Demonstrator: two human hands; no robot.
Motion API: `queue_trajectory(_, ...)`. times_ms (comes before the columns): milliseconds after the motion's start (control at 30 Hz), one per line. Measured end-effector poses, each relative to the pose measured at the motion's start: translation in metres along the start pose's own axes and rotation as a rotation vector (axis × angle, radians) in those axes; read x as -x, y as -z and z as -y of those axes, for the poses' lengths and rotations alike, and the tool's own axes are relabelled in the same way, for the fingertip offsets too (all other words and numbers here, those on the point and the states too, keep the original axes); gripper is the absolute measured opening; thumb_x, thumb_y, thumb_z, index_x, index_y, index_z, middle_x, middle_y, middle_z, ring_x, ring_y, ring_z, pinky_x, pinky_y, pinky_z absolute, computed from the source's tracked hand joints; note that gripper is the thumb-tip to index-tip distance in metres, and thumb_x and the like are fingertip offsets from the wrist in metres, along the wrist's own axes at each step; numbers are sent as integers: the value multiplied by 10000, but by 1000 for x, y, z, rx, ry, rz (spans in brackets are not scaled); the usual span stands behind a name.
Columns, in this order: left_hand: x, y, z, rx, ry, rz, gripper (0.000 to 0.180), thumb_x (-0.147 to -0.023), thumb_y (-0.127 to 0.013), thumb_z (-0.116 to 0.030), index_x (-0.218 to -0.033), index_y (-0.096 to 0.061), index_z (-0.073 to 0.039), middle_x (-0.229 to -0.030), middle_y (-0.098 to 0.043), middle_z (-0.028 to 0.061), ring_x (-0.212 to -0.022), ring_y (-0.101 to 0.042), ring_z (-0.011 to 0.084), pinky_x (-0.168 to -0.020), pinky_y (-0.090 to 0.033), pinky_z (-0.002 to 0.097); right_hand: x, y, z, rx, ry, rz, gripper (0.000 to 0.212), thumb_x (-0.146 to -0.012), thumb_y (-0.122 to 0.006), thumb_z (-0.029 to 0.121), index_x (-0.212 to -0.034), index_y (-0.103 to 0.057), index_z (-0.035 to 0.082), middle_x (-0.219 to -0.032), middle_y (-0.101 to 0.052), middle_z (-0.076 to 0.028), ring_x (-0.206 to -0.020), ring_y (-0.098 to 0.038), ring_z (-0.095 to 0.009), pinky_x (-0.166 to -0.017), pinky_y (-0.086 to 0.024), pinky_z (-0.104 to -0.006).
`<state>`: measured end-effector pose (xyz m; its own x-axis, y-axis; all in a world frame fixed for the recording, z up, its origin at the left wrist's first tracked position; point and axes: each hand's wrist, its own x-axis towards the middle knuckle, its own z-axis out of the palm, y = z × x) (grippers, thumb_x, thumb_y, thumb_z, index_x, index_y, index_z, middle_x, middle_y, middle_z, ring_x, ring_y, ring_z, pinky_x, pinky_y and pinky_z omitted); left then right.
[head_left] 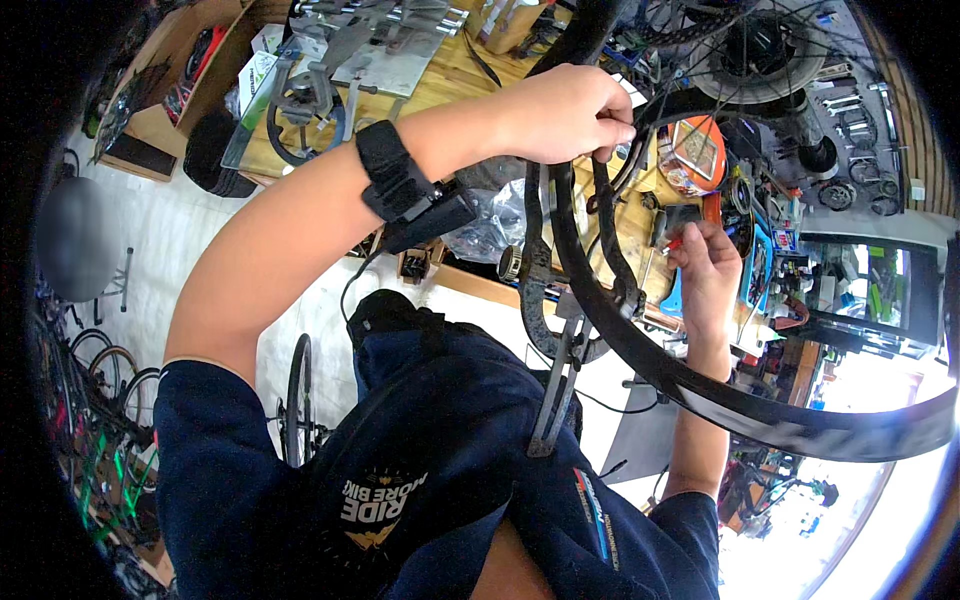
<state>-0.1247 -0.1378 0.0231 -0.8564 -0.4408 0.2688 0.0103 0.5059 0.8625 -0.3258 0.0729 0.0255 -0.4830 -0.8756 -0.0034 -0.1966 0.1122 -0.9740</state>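
A bicycle wheel fills the right side, its black rim (665, 375) curving toward me and its hub (765, 50) at the top. The rim passes between the dark arms of a truing stand (536, 265). My left hand (570, 115) reaches across above the stand, fingers pinched together beside the rim and spokes. Whatever lies between those fingertips is hidden. On the far side of the rim, my right hand (708, 262) grips a small red-tipped tool (673, 245) between thumb and fingers. Its exact kind is too small to tell.
A wooden workbench (425, 95) carries another clamp-like stand (305, 105), a clear plastic bag (490, 222) and an orange round container (692, 155). Wrenches (848, 110) line the grey panel at upper right. Bicycles (110, 400) stand at far left. Cardboard boxes (165, 110) sit at upper left.
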Motion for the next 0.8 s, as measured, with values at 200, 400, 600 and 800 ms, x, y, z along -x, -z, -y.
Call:
queue_trajectory(200, 17, 11, -61, 567, -155, 126, 179, -933, -625, -174, -963, -686, -9, -744, -649, 10, -673, -582, 64, -622, -460, 216, 21, 32, -38, -214, -102, -182, 147, -951, -622, 153, -944, -635, 6, -794, -655, -42, -618, -539, -74, -585, -422, -208)
queue_trajectory(400, 20, 28, -78, 665, -384, -45, 157, -958, -559, -135, -990, -620, 6, -684, -552, -33, -538, -410, 22, -456, -313, 181, 37, 48, -66, -221, -131, -252, 163, -972, -592, 167, -890, -628, 31, -728, -619, -18, -606, -524, -76, -579, -425, -224)
queue_trajectory(600, 25, 10, -62, 295, -377, -341, 174, -908, -651, -188, -995, -678, -40, -719, -585, -5, -646, -512, 61, -583, -428, 227, 47, 52, -79, -287, -156, -248, 159, -961, -611, 181, -867, -631, 55, -783, -664, -38, -603, -545, -78, -563, -418, -219)
queue_trajectory(800, 27, 4, -55, 196, -448, -332, 184, -908, -638, -178, -1056, -663, -73, -763, -544, 0, -648, -487, 88, -591, -419, 243, 49, 58, -89, -279, -168, -242, 174, -960, -613, 185, -839, -626, 60, -781, -665, -42, -603, -548, -74, -562, -414, -211)
